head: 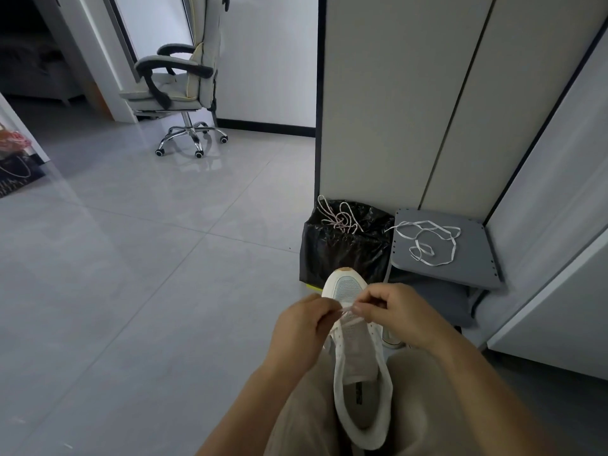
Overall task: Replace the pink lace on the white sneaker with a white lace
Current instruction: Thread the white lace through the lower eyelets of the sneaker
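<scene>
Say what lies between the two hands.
In the head view, a short stretch of lace spans the gap above the sneaker, pinched by the left hand and the right hand.

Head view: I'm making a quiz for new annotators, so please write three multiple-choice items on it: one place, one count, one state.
1. Where does the white lace lie? A) on the stool B) on the chair C) on the floor
2. How many laces lie off the sneaker? A) one B) two C) four
3. How is the sneaker laced? A) to the top, tied B) only near the toe C) not at all
1 A: it sprawls on the grey stool. 2 B: that one, plus one on the bin bag. 3 B: upper eyelets are bare; left hand and right hand pinch the lace there.
</scene>
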Available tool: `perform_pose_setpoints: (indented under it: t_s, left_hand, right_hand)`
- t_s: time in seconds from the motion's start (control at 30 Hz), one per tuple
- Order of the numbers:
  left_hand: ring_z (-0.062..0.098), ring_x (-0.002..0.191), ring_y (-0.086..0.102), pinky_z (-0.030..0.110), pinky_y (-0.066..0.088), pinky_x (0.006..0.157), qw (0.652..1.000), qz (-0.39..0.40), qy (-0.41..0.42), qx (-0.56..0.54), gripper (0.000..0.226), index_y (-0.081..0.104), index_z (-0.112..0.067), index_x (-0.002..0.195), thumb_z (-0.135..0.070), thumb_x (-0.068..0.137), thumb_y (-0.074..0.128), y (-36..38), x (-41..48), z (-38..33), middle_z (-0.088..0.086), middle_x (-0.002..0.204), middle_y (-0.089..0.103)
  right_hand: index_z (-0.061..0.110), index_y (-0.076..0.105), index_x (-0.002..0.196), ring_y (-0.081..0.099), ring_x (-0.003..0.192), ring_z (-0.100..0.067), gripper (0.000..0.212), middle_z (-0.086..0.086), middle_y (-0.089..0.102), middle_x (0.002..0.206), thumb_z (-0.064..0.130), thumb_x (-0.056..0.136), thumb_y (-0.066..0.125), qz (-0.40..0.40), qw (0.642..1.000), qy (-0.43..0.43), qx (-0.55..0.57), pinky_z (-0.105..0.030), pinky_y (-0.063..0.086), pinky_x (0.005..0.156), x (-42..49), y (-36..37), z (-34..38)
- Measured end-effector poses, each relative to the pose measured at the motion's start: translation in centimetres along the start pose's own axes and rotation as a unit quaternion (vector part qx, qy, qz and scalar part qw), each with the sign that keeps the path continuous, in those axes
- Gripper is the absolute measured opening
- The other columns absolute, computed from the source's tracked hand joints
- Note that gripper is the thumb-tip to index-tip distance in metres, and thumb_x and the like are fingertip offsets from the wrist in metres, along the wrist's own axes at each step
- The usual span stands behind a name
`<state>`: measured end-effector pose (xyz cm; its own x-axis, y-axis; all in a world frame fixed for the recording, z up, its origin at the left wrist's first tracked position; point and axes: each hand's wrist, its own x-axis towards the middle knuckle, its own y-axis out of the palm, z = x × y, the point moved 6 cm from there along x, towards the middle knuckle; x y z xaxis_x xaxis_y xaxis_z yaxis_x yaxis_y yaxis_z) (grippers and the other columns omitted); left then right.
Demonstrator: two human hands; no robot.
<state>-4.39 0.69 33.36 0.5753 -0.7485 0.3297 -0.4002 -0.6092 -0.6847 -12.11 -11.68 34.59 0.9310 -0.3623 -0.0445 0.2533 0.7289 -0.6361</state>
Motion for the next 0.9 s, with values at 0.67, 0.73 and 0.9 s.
perform_pose_setpoints:
  t_s: [0.67, 0.73, 0.9]
  left_hand:
    - [0.014, 0.095, 0.058, 0.03, 0.045, 0.086, 0.986, 0.043, -0.153, -0.052, 0.018, 0.072, -0.021, 0.102, -0.023, 0.089, 0.06, 5.2, -1.0, 0.3, -0.001, 0.101, 0.064]
    - [0.016, 0.096, 0.057, 0.032, 0.046, 0.086, 0.986, 0.044, -0.16, -0.028, 0.021, 0.071, -0.022, 0.104, -0.028, 0.09, 0.056, 5.6, -1.1, 0.0, -0.001, 0.102, 0.062]
    - [0.013, 0.097, 0.057, 0.015, 0.04, 0.072, 0.986, 0.007, -0.165, -0.029, 0.021, 0.07, -0.021, 0.105, -0.026, 0.091, 0.055, 6.4, -0.9, -0.7, -0.004, 0.106, 0.062]
  right_hand:
    - [0.013, 0.06, 0.092, 0.061, 0.085, -0.016, 0.022, 0.003, 0.061, 0.087, 0.027, 0.077, 0.07, -0.13, 0.98, 0.147, -0.024, -0.031, 0.048, 0.075, -2.2, 2.9, -5.9]
    - [0.015, 0.067, 0.087, 0.062, 0.082, -0.012, 0.009, 0.009, 0.063, 0.078, 0.02, 0.08, 0.069, -0.156, 0.977, 0.143, -0.004, -0.025, 0.048, 0.075, -2.6, 2.4, -6.1]
    - [0.026, 0.07, 0.079, 0.062, 0.071, 0.004, 0.007, 0.014, 0.068, 0.077, 0.019, 0.08, 0.07, -0.175, 0.969, 0.138, 0.107, -0.005, 0.043, 0.061, -3.6, 2.1, -7.2]
